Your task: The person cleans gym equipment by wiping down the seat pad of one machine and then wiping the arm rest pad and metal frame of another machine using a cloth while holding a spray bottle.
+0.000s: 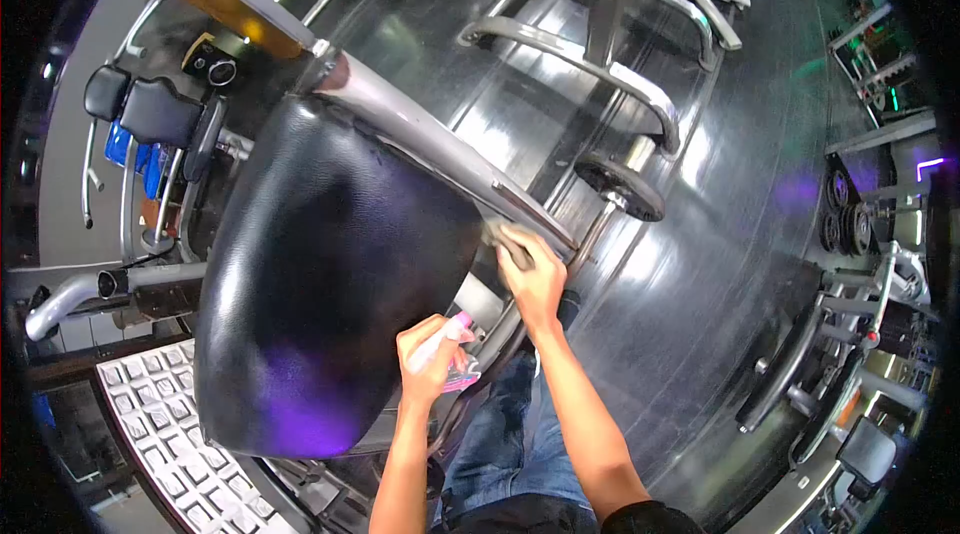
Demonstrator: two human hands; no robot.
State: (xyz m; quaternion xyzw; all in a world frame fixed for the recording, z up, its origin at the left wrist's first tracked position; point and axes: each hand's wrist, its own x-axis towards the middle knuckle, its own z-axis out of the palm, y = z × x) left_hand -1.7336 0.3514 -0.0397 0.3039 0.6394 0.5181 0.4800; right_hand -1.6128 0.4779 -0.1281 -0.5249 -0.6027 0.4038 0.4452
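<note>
A large black padded seat (pixel 330 264) of a gym machine fills the left middle of the head view. My left hand (pixel 425 362) is closed around a spray bottle (pixel 462 372) with a pink and white top, beside the pad's lower right edge. At the pad's right edge, close to the grey metal frame tube (pixel 440 139), is my right hand (pixel 535 274). Its fingers grip a greyish-brown cloth-like piece (pixel 516 254), partly hidden and blurred, so its exact kind is unclear.
A round black foot roller (pixel 620 186) on a metal bar stands right of my right hand. Machine frames (pixel 580 54) rise ahead from the dark shiny floor (pixel 690 274). More equipment (pixel 850 364) lines the right side. A patterned white panel (pixel 180 424) lies at lower left.
</note>
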